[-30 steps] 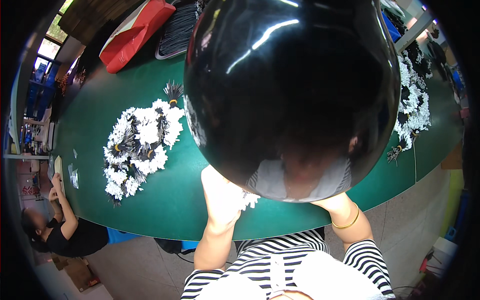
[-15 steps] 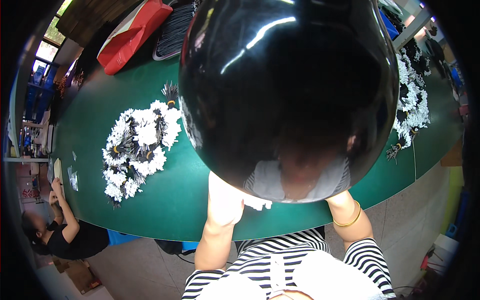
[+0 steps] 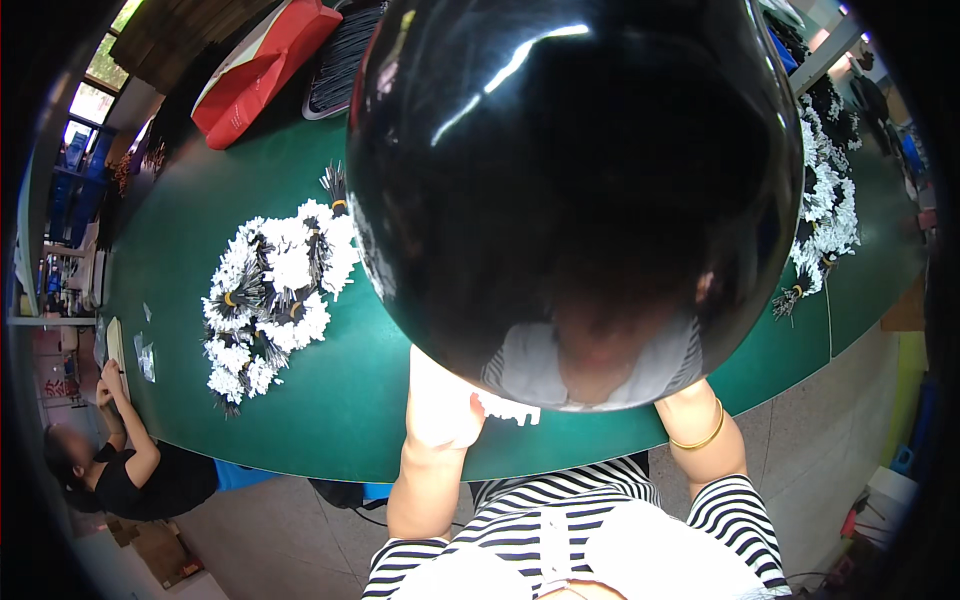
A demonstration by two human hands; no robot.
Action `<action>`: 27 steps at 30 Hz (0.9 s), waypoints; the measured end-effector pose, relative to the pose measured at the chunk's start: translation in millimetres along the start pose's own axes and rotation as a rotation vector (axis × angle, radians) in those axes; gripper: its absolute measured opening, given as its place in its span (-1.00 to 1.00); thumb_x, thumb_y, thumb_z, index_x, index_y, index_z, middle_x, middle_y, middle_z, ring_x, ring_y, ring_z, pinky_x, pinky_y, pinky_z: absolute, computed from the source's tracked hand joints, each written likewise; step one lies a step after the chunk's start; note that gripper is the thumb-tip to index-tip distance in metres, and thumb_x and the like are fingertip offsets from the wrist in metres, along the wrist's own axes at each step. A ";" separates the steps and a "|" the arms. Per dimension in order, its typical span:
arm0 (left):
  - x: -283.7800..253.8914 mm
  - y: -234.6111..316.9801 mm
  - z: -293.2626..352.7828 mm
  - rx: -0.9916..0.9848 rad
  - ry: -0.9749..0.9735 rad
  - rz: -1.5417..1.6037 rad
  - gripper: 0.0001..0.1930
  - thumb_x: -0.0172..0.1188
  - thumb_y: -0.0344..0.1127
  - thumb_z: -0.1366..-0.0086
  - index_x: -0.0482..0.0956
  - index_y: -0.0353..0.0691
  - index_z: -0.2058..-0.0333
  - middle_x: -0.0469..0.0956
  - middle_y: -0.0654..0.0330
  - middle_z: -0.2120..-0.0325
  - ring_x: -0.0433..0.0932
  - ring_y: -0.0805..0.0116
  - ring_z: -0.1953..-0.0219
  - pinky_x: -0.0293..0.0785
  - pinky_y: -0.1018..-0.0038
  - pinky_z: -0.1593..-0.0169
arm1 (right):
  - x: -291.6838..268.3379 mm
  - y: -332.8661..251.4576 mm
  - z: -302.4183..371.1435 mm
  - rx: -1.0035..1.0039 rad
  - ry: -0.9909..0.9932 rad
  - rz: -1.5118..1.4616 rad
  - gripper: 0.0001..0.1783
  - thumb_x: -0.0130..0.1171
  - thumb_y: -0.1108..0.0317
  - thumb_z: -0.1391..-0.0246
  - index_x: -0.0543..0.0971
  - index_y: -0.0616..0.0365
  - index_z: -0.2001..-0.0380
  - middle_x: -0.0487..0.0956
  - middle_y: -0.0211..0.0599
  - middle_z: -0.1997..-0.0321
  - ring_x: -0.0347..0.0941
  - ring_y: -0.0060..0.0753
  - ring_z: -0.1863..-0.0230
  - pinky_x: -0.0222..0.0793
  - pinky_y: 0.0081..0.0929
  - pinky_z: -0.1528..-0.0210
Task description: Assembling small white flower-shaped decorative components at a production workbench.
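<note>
A large glossy black dome (image 3: 580, 200) fills the middle of the picture and covers most of what lies under it. My left hand (image 3: 442, 405) reaches beneath its lower left edge, with the fingers out of sight. Small white pieces (image 3: 510, 410) peek out beside that hand; whether it grips them is hidden. Of my right hand (image 3: 682, 400) only the part near the wrist shows, below a gold bangle, and its fingers are covered by the dome. On the left part of the table lie bundles of black wires with white connectors (image 3: 270, 300), tied with yellow bands.
The green table (image 3: 330, 430) curves around me. More white-tipped wire bundles (image 3: 828, 215) lie at the right. A red bag (image 3: 265, 80) and a tray of black wires (image 3: 340, 60) stand at the far left. Another person (image 3: 130, 465) sits at the left edge.
The dome appears slightly larger and its left edge reaches a little further left. My left hand has shifted slightly left, and more of the white pieces shows beside it.
</note>
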State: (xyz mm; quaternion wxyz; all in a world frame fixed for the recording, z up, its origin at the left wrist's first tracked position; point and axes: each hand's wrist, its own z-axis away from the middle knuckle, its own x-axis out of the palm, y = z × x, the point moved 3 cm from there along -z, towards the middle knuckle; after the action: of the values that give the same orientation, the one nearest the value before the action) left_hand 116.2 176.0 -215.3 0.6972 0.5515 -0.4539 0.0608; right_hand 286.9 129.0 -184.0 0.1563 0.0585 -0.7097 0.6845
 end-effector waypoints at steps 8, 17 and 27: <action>-2.6 -0.5 1.1 0.037 -0.021 0.011 -0.04 0.31 -0.30 0.19 -0.11 -0.46 -0.13 0.04 -0.13 -0.12 0.04 0.06 -0.19 -0.07 0.25 -0.21 | 12.3 5.3 0.9 -0.111 -0.247 -0.624 -0.29 0.22 0.37 0.16 0.17 0.34 -0.07 0.31 -0.13 -0.06 0.25 -0.42 -0.04 0.23 -0.44 -0.05; -13.6 -6.6 0.5 0.030 -0.133 -0.020 -0.17 0.28 -0.30 0.13 0.04 -0.52 -0.07 0.20 -0.13 -0.04 0.19 0.12 -0.12 0.05 0.31 -0.18 | 10.1 9.9 4.7 -0.113 -0.167 -0.513 -0.12 0.24 0.37 0.17 -0.02 0.24 -0.17 0.13 -0.14 -0.20 0.05 -0.27 -0.22 0.07 -0.30 -0.19; 4.8 6.5 -9.6 -0.180 0.073 -0.013 -0.81 0.12 -0.50 -0.02 0.36 -0.45 0.38 0.38 0.05 0.46 0.32 0.44 0.53 0.22 0.56 0.52 | 4.7 8.6 -1.5 -0.132 -0.208 -0.127 -0.70 0.18 0.51 0.12 0.47 0.37 0.24 0.51 -0.25 0.25 0.38 -0.55 0.24 0.32 -0.57 0.18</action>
State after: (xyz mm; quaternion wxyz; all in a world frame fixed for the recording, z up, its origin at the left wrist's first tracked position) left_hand 120.6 184.4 -207.1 0.7605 0.4867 -0.4283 0.0353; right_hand 280.1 131.6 -190.8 0.1282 0.1634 -0.7604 0.6154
